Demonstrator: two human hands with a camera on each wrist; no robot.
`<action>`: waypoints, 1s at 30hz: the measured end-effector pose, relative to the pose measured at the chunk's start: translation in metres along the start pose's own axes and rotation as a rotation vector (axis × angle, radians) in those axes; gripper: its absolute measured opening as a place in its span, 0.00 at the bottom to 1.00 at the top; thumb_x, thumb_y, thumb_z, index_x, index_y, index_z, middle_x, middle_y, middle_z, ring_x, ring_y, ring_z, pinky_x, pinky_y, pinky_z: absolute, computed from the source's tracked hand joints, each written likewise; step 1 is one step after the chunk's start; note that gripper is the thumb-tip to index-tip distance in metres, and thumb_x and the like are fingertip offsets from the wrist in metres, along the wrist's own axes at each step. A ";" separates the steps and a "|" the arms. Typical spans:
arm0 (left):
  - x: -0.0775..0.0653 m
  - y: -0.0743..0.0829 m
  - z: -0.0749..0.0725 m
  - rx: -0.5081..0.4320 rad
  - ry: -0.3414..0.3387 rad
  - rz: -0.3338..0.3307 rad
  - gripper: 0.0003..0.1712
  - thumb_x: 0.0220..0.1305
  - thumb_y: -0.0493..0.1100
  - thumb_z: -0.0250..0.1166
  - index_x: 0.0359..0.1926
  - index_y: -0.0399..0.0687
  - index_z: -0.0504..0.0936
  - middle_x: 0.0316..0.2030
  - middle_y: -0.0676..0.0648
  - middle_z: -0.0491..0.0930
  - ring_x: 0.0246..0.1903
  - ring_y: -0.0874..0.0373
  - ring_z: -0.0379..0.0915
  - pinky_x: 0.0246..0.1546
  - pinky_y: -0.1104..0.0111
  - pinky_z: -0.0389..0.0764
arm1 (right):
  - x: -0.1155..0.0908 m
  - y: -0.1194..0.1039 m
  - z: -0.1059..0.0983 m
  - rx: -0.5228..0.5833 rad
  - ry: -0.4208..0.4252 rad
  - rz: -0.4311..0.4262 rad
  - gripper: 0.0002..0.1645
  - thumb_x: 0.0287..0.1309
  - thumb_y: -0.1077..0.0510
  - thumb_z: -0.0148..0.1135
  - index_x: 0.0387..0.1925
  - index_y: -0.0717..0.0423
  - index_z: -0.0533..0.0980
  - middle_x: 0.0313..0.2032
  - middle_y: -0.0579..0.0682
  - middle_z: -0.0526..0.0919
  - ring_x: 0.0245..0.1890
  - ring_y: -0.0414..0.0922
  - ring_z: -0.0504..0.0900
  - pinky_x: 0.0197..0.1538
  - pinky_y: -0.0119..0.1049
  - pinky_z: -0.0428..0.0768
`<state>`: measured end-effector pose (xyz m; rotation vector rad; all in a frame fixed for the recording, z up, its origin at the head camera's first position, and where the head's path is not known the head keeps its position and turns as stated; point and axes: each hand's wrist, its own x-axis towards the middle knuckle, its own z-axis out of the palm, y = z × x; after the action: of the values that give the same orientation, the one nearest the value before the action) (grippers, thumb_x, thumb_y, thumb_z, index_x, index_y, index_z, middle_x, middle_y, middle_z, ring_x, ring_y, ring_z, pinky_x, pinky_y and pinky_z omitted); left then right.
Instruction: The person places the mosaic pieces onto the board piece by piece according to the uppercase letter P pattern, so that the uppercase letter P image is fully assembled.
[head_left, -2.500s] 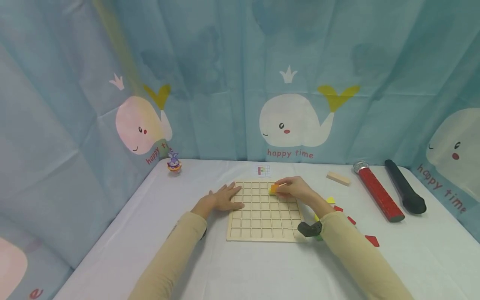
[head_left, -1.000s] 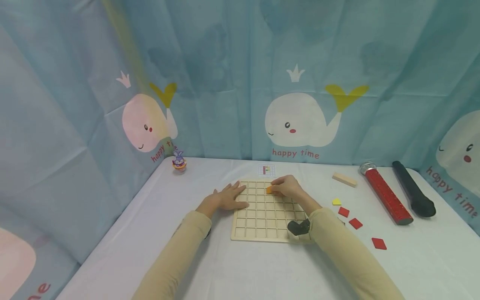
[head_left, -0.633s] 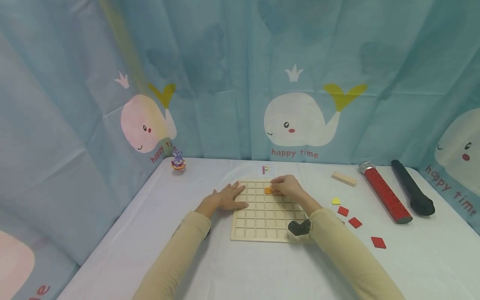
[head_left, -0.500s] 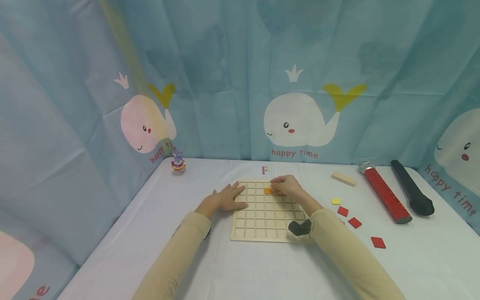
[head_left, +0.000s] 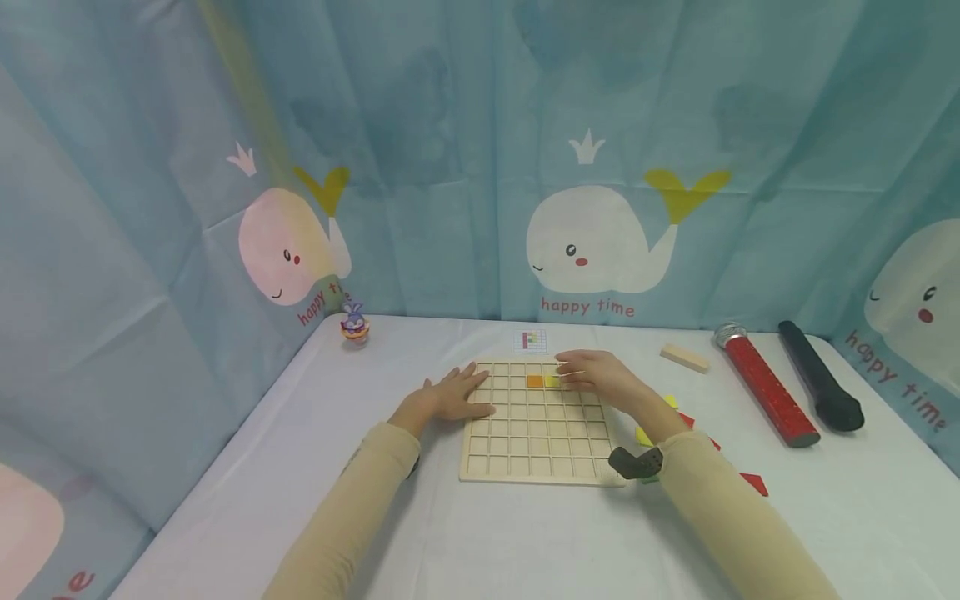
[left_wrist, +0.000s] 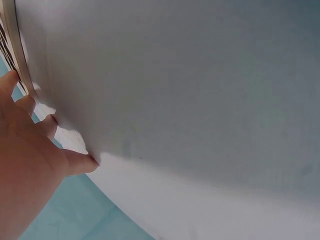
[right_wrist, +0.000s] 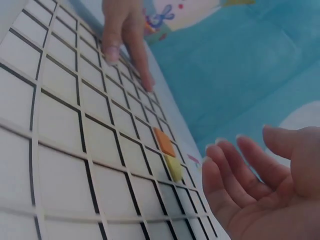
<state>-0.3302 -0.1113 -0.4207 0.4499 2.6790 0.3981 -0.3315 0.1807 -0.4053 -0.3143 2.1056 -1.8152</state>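
A wooden grid board (head_left: 521, 442) lies flat on the white table. Side by side in its second row from the back sit an orange tile (head_left: 535, 381) and a yellow tile (head_left: 552, 382). My left hand (head_left: 452, 395) rests with spread fingers on the board's left edge; in the left wrist view, the left hand (left_wrist: 30, 145) shows its fingers along that edge. Just right of the yellow tile, my right hand (head_left: 600, 379) hovers over the board's back right part. The right wrist view shows the right hand (right_wrist: 260, 185) with loosely bent fingers, holding nothing, apart from both tiles.
Behind the board lies a small printed grid card (head_left: 531, 341). Several red, yellow and green pieces, among them a red tile (head_left: 755, 483), lie to the right, partly behind my right arm. Farther right are a wooden block (head_left: 685, 358), a red microphone (head_left: 768, 387) and a black microphone (head_left: 821, 379).
My right hand set the orange tile down into a cell left of the yellow one, let go and moved right, uncovering the yellow tile. The left hand stays on the board's edge.
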 end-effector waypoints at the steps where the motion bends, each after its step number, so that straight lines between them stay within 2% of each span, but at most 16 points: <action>1: 0.001 0.000 0.000 0.005 -0.002 -0.002 0.47 0.63 0.70 0.52 0.76 0.59 0.47 0.75 0.49 0.37 0.72 0.47 0.31 0.63 0.37 0.34 | -0.003 0.000 -0.004 0.030 -0.008 0.004 0.28 0.72 0.56 0.47 0.66 0.71 0.60 0.59 0.70 0.67 0.58 0.59 0.71 0.57 0.42 0.73; 4: 0.001 -0.001 0.000 0.010 -0.005 -0.005 0.48 0.62 0.71 0.52 0.76 0.59 0.47 0.75 0.49 0.37 0.72 0.47 0.31 0.63 0.37 0.34 | -0.012 0.001 -0.016 0.070 -0.013 0.006 0.30 0.73 0.54 0.46 0.67 0.71 0.58 0.61 0.71 0.64 0.60 0.58 0.70 0.58 0.41 0.72; 8: 0.001 -0.001 0.000 0.010 -0.008 -0.006 0.47 0.63 0.70 0.52 0.76 0.59 0.47 0.75 0.49 0.37 0.72 0.47 0.31 0.63 0.37 0.35 | -0.024 0.002 -0.029 0.070 0.014 0.018 0.31 0.74 0.53 0.45 0.68 0.70 0.57 0.62 0.71 0.63 0.62 0.57 0.68 0.59 0.40 0.71; 13: 0.001 0.000 -0.002 0.012 -0.014 -0.007 0.47 0.63 0.70 0.52 0.76 0.59 0.47 0.75 0.49 0.37 0.72 0.47 0.31 0.63 0.37 0.34 | -0.039 0.003 -0.042 0.009 0.065 0.041 0.35 0.72 0.48 0.47 0.68 0.68 0.57 0.63 0.68 0.64 0.62 0.54 0.67 0.59 0.38 0.71; 17: 0.001 0.001 -0.002 0.013 -0.016 -0.003 0.47 0.63 0.70 0.51 0.76 0.59 0.46 0.75 0.49 0.37 0.72 0.47 0.31 0.63 0.37 0.34 | -0.051 0.007 -0.053 -0.011 0.110 0.055 0.37 0.71 0.44 0.48 0.69 0.66 0.57 0.64 0.66 0.64 0.60 0.49 0.70 0.57 0.36 0.72; 25: 0.000 0.001 -0.002 -0.003 -0.010 0.006 0.47 0.63 0.70 0.52 0.76 0.58 0.47 0.75 0.48 0.37 0.72 0.46 0.31 0.62 0.36 0.34 | -0.072 0.016 -0.072 0.031 0.158 0.039 0.41 0.71 0.43 0.46 0.70 0.69 0.53 0.66 0.70 0.58 0.55 0.40 0.75 0.58 0.37 0.70; 30: 0.001 0.000 -0.001 -0.010 -0.002 0.006 0.47 0.63 0.70 0.53 0.76 0.58 0.47 0.75 0.48 0.37 0.72 0.46 0.31 0.62 0.36 0.34 | -0.083 0.019 -0.081 -0.022 0.197 0.012 0.43 0.70 0.41 0.48 0.70 0.69 0.53 0.65 0.71 0.60 0.52 0.38 0.76 0.55 0.33 0.73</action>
<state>-0.3310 -0.1109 -0.4198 0.4547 2.6732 0.4130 -0.2868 0.2894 -0.4047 -0.1326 2.2534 -1.8852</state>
